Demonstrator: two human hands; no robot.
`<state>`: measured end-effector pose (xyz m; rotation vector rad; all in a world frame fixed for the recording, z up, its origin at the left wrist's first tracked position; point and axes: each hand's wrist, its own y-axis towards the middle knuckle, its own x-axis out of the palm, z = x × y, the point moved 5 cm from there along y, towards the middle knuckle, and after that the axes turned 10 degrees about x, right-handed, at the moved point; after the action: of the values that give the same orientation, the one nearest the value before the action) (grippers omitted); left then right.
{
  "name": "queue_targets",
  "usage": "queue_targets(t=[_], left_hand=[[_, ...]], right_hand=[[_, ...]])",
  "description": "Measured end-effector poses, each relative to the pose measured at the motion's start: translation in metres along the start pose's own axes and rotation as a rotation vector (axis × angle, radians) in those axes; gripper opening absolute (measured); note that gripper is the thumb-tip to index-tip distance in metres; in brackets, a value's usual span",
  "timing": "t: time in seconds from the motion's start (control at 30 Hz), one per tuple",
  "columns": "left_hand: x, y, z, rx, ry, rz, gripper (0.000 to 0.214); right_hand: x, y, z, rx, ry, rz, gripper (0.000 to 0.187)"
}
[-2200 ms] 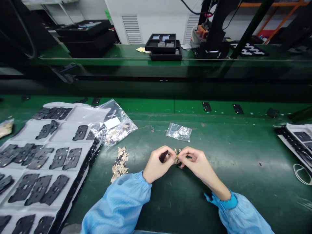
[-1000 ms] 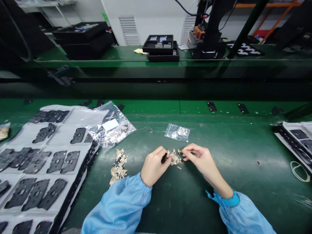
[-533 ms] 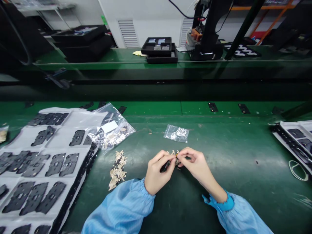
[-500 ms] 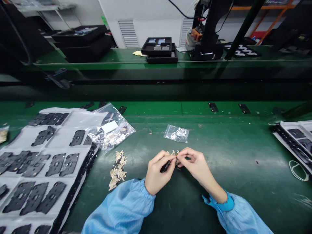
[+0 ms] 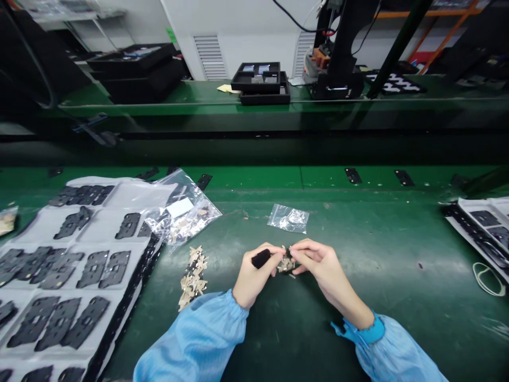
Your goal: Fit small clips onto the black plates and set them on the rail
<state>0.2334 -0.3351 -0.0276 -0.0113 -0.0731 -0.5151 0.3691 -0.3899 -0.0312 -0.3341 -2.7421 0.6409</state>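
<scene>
My left hand (image 5: 254, 273) is closed around a small flat black part (image 5: 261, 259), which shows between thumb and fingers. The fingertips of my right hand (image 5: 318, 260) are pinched together just right of it. Something tiny and dark shows at those tips, too small to name. Between and below both hands lies a little heap of small beige and dark pieces (image 5: 285, 265), partly covered by the fingers. A longer pile of similar beige pieces (image 5: 193, 278) is on the green bench to the left of my left hand.
A grey-white tray (image 5: 131, 244) with black plates (image 5: 92, 268) covers the left side. A clear bag of pieces (image 5: 186, 223) overlaps its corner. Beyond my hands lies a small clear bag (image 5: 288, 218). To the right are a rubber band (image 5: 488, 279) and another tray (image 5: 469, 233).
The hands have moved slightly apart, uncovering more of the small heap. My left hand has turned, so the black part shows more of its flat face.
</scene>
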Motion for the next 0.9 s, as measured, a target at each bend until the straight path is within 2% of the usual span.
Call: queue_targets(t=[0.13,0.53,0.67,0.73,0.8,0.9], left_hand=[[0.003,-0.001,-0.002,-0.084,-0.121,-0.025,0.014],[0.005,-0.002,-0.002,-0.114,-0.166,-0.064,0.012],[-0.004,-0.001,-0.009,-0.163,-0.335,0.084,0.016],[-0.011,0.000,-0.010,-0.160,-0.392,0.176,0.014],[-0.018,0.002,-0.011,-0.156,-0.358,0.239,0.011],[-0.027,0.006,-0.009,-0.124,-0.196,0.306,0.009]], right_hand=[[0.002,0.000,0.003,0.043,0.056,-0.056,0.019],[0.006,-0.002,-0.001,-0.032,0.035,-0.071,0.014],[0.006,-0.005,-0.006,-0.104,0.086,-0.035,0.011],[0.010,-0.008,-0.007,-0.087,0.101,-0.066,0.009],[0.015,-0.012,-0.006,-0.031,0.114,-0.134,0.008],[0.021,-0.016,-0.006,0.061,0.125,-0.218,0.016]])
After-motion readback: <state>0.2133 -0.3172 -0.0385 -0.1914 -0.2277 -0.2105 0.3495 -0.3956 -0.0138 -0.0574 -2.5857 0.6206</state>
